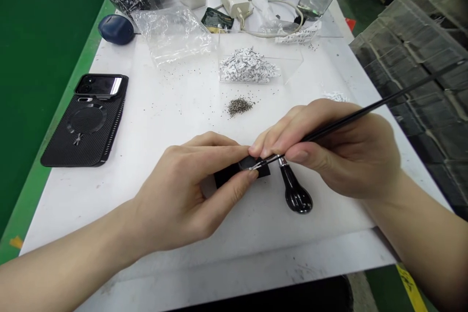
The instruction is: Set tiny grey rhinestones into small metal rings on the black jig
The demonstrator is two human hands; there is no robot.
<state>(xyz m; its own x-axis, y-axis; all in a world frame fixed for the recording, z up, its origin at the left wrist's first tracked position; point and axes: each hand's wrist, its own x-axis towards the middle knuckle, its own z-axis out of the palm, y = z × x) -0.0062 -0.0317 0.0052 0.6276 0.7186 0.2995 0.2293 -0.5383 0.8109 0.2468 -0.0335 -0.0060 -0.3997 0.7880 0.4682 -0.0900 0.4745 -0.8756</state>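
My left hand [201, 185] is closed around a small black block [263, 169], thumb and forefinger at its near and far sides. The fingers cover much of the block. My right hand [336, 151] grips a long thin black brush-like stick [340, 121] like a pen. Its pale, shiny tip touches or hovers just over the block beside my left thumb; I cannot tell which. Below the right fingers lies a short tool with a bulbous black handle [297, 194] and a silver neck; its far end is hidden.
Beyond my hands are a pile of tiny metal screws or pins [239, 106] and a clear tray [224, 78] of small white pieces [248, 66]. A black phone [86, 122] lies left, near a blue mouse [116, 29]. Bags, a charger [234, 0] and stacked boxes [420, 58] stand farther off.
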